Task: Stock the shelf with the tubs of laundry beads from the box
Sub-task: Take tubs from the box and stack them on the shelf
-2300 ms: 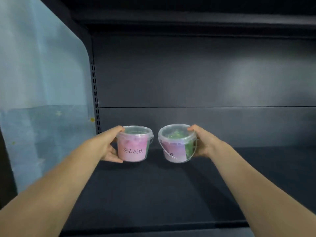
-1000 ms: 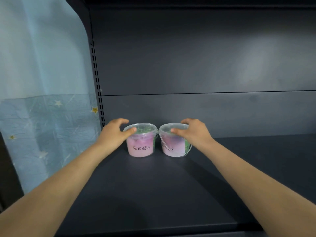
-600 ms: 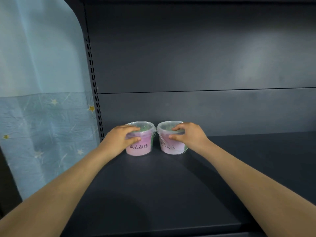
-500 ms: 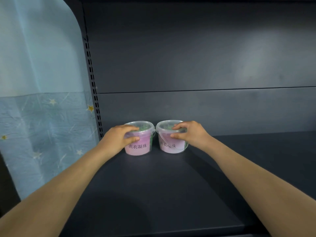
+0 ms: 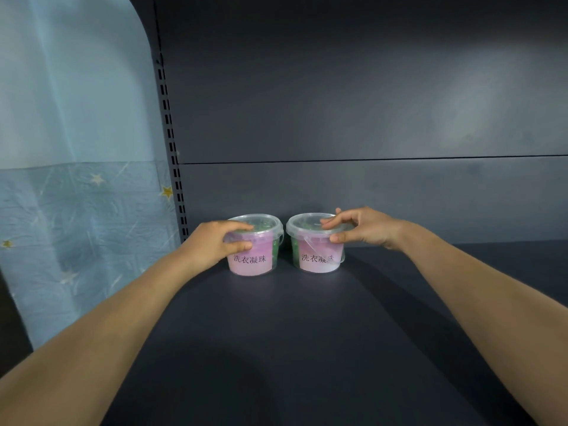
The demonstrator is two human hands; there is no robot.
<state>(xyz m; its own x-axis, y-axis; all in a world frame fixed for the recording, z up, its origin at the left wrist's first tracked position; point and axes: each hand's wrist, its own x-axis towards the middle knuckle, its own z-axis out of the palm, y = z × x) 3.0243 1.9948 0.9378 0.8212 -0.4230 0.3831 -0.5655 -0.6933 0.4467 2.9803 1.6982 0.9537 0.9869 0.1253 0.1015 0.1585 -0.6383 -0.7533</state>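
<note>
Two clear tubs with pink labels and green beads stand side by side at the back left of the dark shelf point(image 5: 307, 333), a small gap between them. My left hand point(image 5: 215, 244) grips the left tub point(image 5: 255, 253), fingers over its lid and thumb on its front. My right hand point(image 5: 362, 229) holds the right tub point(image 5: 316, 256) by the lid's right edge, fingers on top and thumb on the side. Both tubs rest upright on the shelf. The box is out of view.
The shelf's dark back panel point(image 5: 368, 118) rises just behind the tubs. A slotted upright point(image 5: 172, 155) marks the left end, with a pale blue star-patterned curtain point(image 5: 76, 195) beyond it. Bare shelf surface spreads to the right and front of the tubs.
Both tubs came down from mid-air onto the shelf and slid back toward the rear panel. The right tub has turned so its label faces front. My hands stay on them.
</note>
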